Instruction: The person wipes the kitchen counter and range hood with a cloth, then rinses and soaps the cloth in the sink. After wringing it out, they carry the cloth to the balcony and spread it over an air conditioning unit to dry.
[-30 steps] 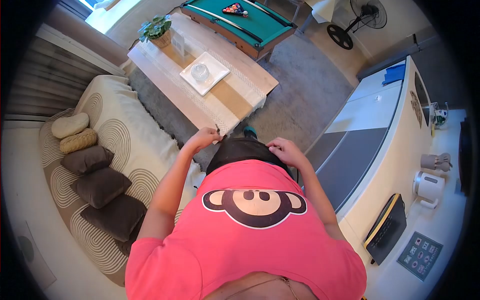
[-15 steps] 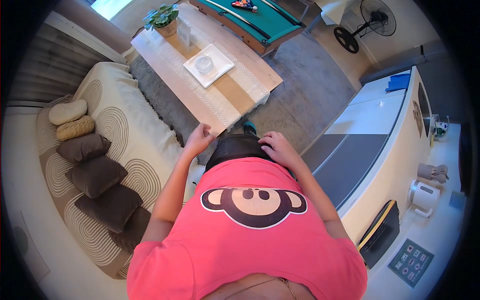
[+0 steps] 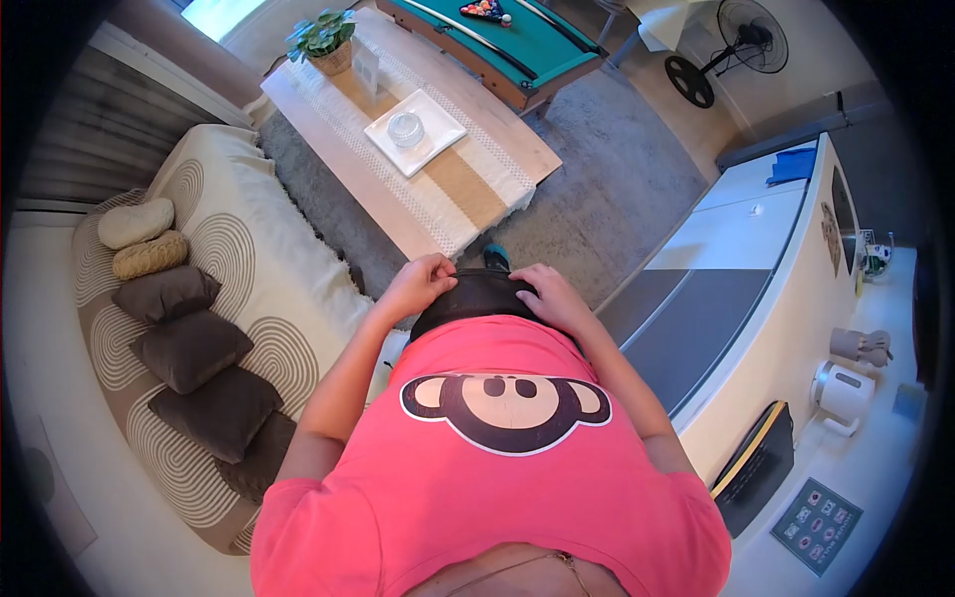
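Observation:
A shiny black leather-look item [image 3: 482,297] lies in front of my waist, just beyond the hem of my pink shirt [image 3: 497,478]; its exact kind does not show. My left hand [image 3: 426,284] pinches its upper left edge, fingertips together. At the upper right edge, my right hand [image 3: 549,297] grips with curled fingers, thumb toward the middle. A dark shoe with a teal part [image 3: 495,256] shows on the floor past the item.
Ahead stands a wooden table [image 3: 348,184] with a runner, a white tray [image 3: 448,114] and a potted plant [image 3: 320,35]. A sofa [image 3: 224,234] with cushions runs along the left. At right is a white counter [image 3: 731,338]. A pool table [image 3: 557,60] and fan [image 3: 751,35] are farther back.
My left hand has moved right, from beside the table's near corner onto the black item's upper left edge. My right hand stays at the right edge, barely shifted.

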A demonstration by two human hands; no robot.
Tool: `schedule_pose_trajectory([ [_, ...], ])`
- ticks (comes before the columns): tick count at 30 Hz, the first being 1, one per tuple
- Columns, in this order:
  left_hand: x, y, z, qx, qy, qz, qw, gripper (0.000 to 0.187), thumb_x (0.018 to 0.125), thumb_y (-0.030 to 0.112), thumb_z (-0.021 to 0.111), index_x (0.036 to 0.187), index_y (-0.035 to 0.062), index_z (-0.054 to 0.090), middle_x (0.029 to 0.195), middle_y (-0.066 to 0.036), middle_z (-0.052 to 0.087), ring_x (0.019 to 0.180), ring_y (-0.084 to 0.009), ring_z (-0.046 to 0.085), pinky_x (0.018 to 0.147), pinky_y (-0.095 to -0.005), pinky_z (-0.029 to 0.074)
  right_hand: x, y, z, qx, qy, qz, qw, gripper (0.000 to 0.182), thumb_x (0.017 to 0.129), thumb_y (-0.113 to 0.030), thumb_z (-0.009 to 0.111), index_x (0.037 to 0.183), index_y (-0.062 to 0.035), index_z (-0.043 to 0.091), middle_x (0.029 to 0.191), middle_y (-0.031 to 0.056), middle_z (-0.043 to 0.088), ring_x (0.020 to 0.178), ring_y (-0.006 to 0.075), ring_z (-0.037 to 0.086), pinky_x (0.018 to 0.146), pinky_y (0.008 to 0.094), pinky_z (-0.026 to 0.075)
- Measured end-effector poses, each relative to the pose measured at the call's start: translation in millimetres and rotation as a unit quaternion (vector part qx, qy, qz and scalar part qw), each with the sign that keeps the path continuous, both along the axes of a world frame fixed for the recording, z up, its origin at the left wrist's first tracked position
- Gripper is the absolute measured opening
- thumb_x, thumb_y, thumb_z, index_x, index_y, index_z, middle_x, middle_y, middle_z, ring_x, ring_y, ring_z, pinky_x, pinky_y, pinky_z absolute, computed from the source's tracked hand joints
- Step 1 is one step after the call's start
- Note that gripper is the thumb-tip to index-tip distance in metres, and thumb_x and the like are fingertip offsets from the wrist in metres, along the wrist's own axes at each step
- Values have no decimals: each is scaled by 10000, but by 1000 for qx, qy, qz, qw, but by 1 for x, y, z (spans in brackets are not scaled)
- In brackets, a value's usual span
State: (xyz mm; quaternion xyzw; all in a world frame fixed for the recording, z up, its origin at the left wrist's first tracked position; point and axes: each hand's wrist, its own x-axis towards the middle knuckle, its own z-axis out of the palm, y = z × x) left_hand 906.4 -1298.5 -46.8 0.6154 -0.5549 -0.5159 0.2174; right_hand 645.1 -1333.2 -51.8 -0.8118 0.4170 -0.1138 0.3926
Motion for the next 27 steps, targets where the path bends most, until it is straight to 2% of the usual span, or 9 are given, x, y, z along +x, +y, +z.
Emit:
schedule_pose_trajectory([
  [2,-2,0,0,-8,7,2,1000,165,742,83,659,854,6,564,699,-43,552,644,-140,513,608,-284,434,1,0,1,22,-3,-6,1000,177,746,-110,610,906,-56,554,985,133,534,975,306,501,851,379,408],
  [5,-5,3,0,-57,8,-3,998,145,731,72,661,806,7,555,696,-55,548,649,-155,516,603,-289,428,-5,-3,-7,-12,-12,22,1000,116,749,-96,594,851,-50,560,965,133,528,940,301,503,847,371,405],
  [8,-1,9,-7,-100,28,-11,995,138,731,64,659,797,11,551,692,-49,541,655,-148,507,610,-283,420,-4,0,14,-47,-37,11,998,72,752,-84,581,809,-46,560,914,130,530,905,296,505,838,365,405],
  [13,-1,17,5,-47,62,-30,997,131,727,57,661,790,14,554,699,-35,545,669,-127,504,626,-273,416,-11,1,18,32,3,5,999,112,767,-88,571,867,-39,555,885,130,555,911,291,511,812,363,413],
  [16,-5,19,-2,-40,114,25,992,133,721,63,668,806,21,575,700,-25,550,671,-117,506,623,-269,415,-9,3,21,64,-1,-22,998,157,784,-98,561,926,-32,550,896,137,571,897,297,521,795,370,421],
  [20,-3,17,0,-55,80,-4,995,145,709,88,682,810,19,604,706,-35,567,677,-128,516,628,-267,416,-4,3,28,124,17,-60,990,188,809,-126,543,965,-23,560,910,140,590,879,297,541,780,370,432],
  [23,-2,18,3,-63,68,-42,995,140,718,129,679,776,19,615,700,-50,578,683,-152,524,657,-283,416,-7,4,18,35,9,-19,999,196,815,-147,539,953,-14,579,872,144,603,829,299,565,756,362,445],
  [25,1,19,-5,-100,97,-68,988,158,743,168,663,724,18,616,690,-64,582,684,-170,524,673,-298,412,-8,1,22,157,-18,-34,987,193,822,-165,531,921,-12,595,856,145,616,807,300,581,739,362,456],
  [27,2,15,-10,-76,134,-96,983,192,783,182,627,668,32,594,688,-52,559,737,-165,510,713,-296,394,-10,-1,23,239,-28,-46,970,196,824,-174,524,902,-15,609,841,147,627,790,304,595,728,365,465],
])
